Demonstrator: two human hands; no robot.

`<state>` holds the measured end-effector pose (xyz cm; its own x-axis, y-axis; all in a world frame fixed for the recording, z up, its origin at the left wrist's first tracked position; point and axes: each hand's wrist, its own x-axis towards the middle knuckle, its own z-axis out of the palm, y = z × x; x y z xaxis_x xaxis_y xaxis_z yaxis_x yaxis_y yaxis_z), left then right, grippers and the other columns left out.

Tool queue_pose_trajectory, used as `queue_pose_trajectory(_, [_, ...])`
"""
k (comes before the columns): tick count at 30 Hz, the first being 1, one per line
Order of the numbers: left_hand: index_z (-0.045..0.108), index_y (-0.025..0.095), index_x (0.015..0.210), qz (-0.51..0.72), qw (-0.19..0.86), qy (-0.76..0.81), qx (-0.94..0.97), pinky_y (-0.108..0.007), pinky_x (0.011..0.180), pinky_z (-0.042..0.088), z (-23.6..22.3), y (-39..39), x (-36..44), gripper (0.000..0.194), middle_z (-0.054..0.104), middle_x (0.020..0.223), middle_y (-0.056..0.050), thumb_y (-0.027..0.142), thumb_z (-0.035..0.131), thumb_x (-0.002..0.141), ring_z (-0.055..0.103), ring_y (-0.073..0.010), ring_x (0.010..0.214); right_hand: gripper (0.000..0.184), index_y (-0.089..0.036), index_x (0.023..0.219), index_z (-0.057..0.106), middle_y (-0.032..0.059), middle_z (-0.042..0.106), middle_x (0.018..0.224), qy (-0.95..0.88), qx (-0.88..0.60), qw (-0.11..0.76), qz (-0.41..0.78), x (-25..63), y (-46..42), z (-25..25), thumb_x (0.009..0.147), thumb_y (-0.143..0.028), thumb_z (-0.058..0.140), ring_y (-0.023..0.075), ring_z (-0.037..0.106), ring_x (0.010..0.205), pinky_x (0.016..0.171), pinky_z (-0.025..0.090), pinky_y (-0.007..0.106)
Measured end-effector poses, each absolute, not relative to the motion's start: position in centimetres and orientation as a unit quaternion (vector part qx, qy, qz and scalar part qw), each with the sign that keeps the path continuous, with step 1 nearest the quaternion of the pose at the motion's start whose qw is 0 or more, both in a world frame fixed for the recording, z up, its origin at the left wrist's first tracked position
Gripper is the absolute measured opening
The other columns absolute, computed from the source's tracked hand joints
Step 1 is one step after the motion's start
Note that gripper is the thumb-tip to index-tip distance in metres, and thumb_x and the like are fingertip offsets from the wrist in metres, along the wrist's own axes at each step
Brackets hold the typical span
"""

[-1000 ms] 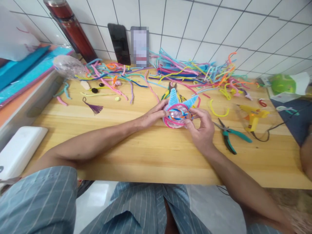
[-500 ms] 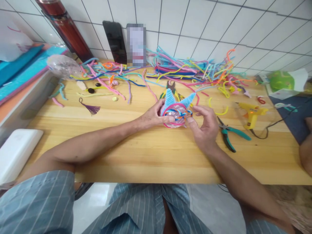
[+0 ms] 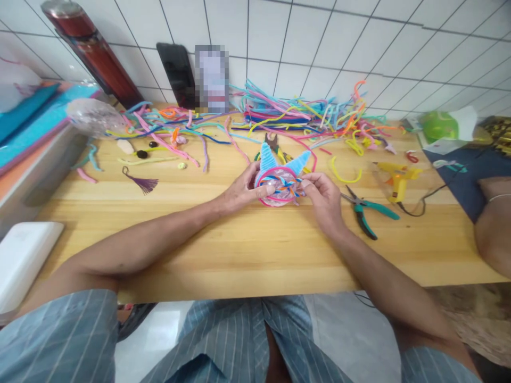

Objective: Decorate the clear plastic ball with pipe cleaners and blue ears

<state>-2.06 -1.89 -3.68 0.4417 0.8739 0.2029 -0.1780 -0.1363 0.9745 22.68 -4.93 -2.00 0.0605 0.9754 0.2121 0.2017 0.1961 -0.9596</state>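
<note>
A round craft piece (image 3: 275,201), clear and crinkly inside a pink pipe-cleaner rim, carries two pointed light-blue ears on top. My left hand (image 3: 244,190) grips it from the left, thumb pressed on the front. Across the front runs a twisted blue-and-orange pipe cleaner (image 3: 284,186). My right hand (image 3: 325,198) pinches this twist's right end between thumb and fingers, at the piece's right side. Just behind the ears lie yellow-handled pliers (image 3: 272,140), partly hidden by the craft piece.
Loose pipe cleaners (image 3: 279,114) are heaped along the wall. To my right lie teal-handled pliers (image 3: 365,207) and a yellow glue gun (image 3: 397,178) with its cord. A purple tassel (image 3: 143,182) and a white power bank (image 3: 30,260) lie leftward. Another person's arm (image 3: 495,223) rests at the right edge.
The camera view has shifted slightly. My right hand has brought the twist's loose end in against the craft piece's right side. My left hand keeps its hold.
</note>
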Motion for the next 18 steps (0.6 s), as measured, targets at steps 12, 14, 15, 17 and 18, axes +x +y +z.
queue_pose_trajectory(12, [0.061, 0.019, 0.136, 0.430, 0.589, 0.330, 0.600, -0.046, 0.112, 0.059, -3.4, -1.8, -1.5, 0.097, 0.077, 0.135, -0.014, 0.069, 0.104, 0.064, 0.074, -0.0361, 0.128, 0.027, -0.026, 0.086, 0.079, -0.0018, 0.077, 0.076, -0.528, -0.486, 0.523, 0.461, 21.7, -5.6, -1.1, 0.084, -0.048, 0.094, 0.0145, 0.066, 0.067, 0.060, 0.055, 0.028])
queue_pose_trajectory(14, [0.062, 0.018, 0.134, 0.436, 0.581, 0.340, 0.598, -0.046, 0.111, 0.059, -3.4, -1.6, -1.4, 0.097, 0.079, 0.133, -0.014, 0.068, 0.104, 0.063, 0.074, -0.0356, 0.126, 0.032, -0.026, 0.085, 0.079, -0.0014, 0.078, 0.077, -0.519, -0.485, 0.516, 0.479, 21.8, -5.3, -0.9, 0.081, -0.053, 0.095, 0.0147, 0.067, 0.067, 0.060, 0.056, 0.028])
queue_pose_trajectory(15, [0.063, 0.017, 0.133, 0.439, 0.577, 0.344, 0.597, -0.046, 0.111, 0.060, -3.5, -1.5, -1.5, 0.096, 0.079, 0.132, -0.014, 0.069, 0.104, 0.063, 0.075, -0.0353, 0.125, 0.034, -0.025, 0.084, 0.079, -0.0011, 0.078, 0.077, -0.514, -0.484, 0.512, 0.489, 21.9, -5.2, -0.8, 0.080, -0.054, 0.096, 0.0148, 0.067, 0.066, 0.059, 0.056, 0.028])
queue_pose_trajectory(17, [0.065, 0.017, 0.132, 0.443, 0.578, 0.348, 0.590, -0.045, 0.110, 0.060, -3.8, -1.2, -1.7, 0.095, 0.080, 0.129, -0.013, 0.070, 0.103, 0.062, 0.076, -0.0345, 0.123, 0.037, -0.025, 0.082, 0.079, -0.0007, 0.079, 0.078, -0.509, -0.479, 0.506, 0.506, 22.0, -5.0, -0.5, 0.076, -0.056, 0.098, 0.0148, 0.067, 0.066, 0.058, 0.056, 0.028])
queue_pose_trajectory(18, [0.066, 0.018, 0.131, 0.445, 0.582, 0.349, 0.584, -0.045, 0.110, 0.060, -3.9, -1.0, -1.8, 0.095, 0.081, 0.128, -0.013, 0.070, 0.103, 0.061, 0.076, -0.0340, 0.122, 0.038, -0.025, 0.082, 0.079, -0.0008, 0.078, 0.078, -0.509, -0.478, 0.501, 0.511, 22.1, -4.9, -0.3, 0.075, -0.056, 0.099, 0.0146, 0.066, 0.066, 0.057, 0.055, 0.027])
